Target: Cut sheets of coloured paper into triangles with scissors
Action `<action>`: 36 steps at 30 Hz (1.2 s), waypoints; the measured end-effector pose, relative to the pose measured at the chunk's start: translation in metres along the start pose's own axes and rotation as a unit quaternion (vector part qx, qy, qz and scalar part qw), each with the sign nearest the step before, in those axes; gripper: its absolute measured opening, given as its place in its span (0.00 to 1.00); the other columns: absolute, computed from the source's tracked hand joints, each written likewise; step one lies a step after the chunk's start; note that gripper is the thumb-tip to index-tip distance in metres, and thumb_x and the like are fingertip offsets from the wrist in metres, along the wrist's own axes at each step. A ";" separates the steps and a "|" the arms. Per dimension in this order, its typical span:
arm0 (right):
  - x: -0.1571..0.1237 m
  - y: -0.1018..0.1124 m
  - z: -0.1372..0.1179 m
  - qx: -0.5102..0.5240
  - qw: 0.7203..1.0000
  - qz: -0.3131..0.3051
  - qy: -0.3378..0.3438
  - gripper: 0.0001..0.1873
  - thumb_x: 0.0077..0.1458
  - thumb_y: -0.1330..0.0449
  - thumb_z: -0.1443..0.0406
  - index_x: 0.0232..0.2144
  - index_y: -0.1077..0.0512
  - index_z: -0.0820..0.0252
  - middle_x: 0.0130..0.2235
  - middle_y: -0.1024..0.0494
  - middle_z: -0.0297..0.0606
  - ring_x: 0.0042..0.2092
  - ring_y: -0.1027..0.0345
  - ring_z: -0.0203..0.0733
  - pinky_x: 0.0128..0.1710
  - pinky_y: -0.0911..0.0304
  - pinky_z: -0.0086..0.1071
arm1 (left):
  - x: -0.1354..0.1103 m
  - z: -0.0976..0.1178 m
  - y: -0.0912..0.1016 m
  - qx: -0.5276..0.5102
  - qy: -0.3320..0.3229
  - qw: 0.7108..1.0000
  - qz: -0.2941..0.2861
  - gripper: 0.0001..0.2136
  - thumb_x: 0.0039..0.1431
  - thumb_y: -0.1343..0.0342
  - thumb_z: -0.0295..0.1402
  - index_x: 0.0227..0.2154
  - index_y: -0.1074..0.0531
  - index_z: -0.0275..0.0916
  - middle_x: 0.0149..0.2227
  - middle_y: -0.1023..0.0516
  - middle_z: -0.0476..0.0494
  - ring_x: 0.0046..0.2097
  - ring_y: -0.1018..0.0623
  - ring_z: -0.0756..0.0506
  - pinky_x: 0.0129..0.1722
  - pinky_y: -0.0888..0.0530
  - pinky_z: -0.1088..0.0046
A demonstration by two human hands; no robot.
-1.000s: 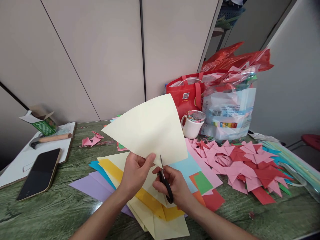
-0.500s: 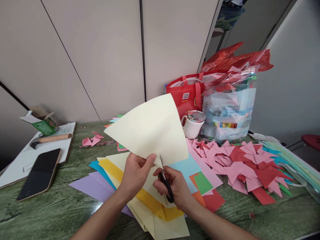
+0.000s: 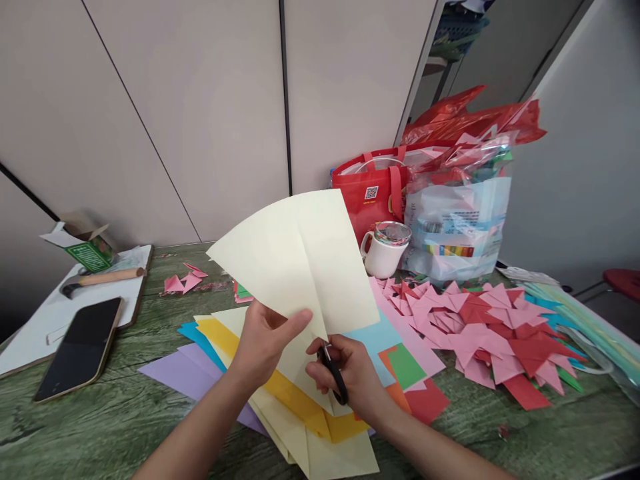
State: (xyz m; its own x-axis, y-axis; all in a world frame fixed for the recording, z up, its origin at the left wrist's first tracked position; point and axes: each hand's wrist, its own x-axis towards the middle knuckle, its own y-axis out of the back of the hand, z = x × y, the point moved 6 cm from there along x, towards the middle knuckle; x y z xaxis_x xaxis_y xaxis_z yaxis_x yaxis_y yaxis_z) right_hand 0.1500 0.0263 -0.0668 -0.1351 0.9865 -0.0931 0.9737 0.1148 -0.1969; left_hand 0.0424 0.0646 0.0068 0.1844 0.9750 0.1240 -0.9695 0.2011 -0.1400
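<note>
A large cream sheet of paper (image 3: 295, 253) stands raised over the table, a crease running up from its lower edge. My left hand (image 3: 270, 340) pinches that lower edge between thumb and fingers. Black-handled scissors (image 3: 333, 373) are in my right hand (image 3: 347, 370), closed round the handles, and their blades are mostly hidden at the sheet's lower edge. Beneath both hands lie more cream sheets (image 3: 330, 460), a yellow folded strip (image 3: 295, 400) and purple paper (image 3: 185, 373).
Folded pink and red paper pieces (image 3: 480, 327) are heaped at the right. Behind stand a white mug (image 3: 385, 257), a red bag (image 3: 367, 180) and a plastic bag (image 3: 455, 220). At the left lie a phone (image 3: 80, 350), a hammer (image 3: 103, 280) and a green box (image 3: 93, 253).
The cream sheet has bent along a line above the scissors, and its right part has shifted slightly. The scissor blades, visible against the sheet before, now hardly show. Both hands stay nearly in place.
</note>
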 end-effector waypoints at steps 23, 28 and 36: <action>0.001 -0.005 -0.014 0.089 0.993 -0.080 0.017 0.16 0.32 0.30 0.66 0.23 0.33 0.63 0.20 0.33 0.27 0.23 0.45 0.29 0.23 0.46 0.24 | 0.004 0.002 0.007 0.139 0.068 0.988 -0.006 0.11 0.46 0.40 0.35 0.32 0.23 0.35 0.25 0.19 0.46 0.24 0.21 0.45 0.27 0.24 0.72; 0.002 -0.002 -0.015 0.069 0.996 -0.053 0.024 0.16 0.34 0.31 0.64 0.20 0.35 0.63 0.19 0.37 0.26 0.22 0.49 0.28 0.21 0.50 0.24 | 0.002 0.001 0.006 0.141 0.062 0.988 -0.009 0.11 0.47 0.40 0.35 0.33 0.23 0.36 0.29 0.18 0.46 0.27 0.20 0.44 0.29 0.23 0.71; 0.000 0.000 -0.011 0.037 0.998 -0.033 0.028 0.15 0.39 0.34 0.61 0.28 0.32 0.64 0.21 0.36 0.28 0.23 0.48 0.30 0.22 0.50 0.25 | 0.002 0.000 0.007 0.165 0.058 0.985 0.001 0.09 0.47 0.41 0.35 0.29 0.23 0.35 0.24 0.19 0.45 0.28 0.21 0.43 0.30 0.24 0.70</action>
State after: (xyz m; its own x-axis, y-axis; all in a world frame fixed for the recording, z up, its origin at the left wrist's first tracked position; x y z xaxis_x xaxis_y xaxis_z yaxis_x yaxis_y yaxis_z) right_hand 0.1526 0.0272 -0.0558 -0.1851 0.9824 -0.0231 0.9465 0.1720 -0.2729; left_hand 0.0356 0.0675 0.0055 0.1821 0.9832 0.0087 -0.9660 0.1772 0.1884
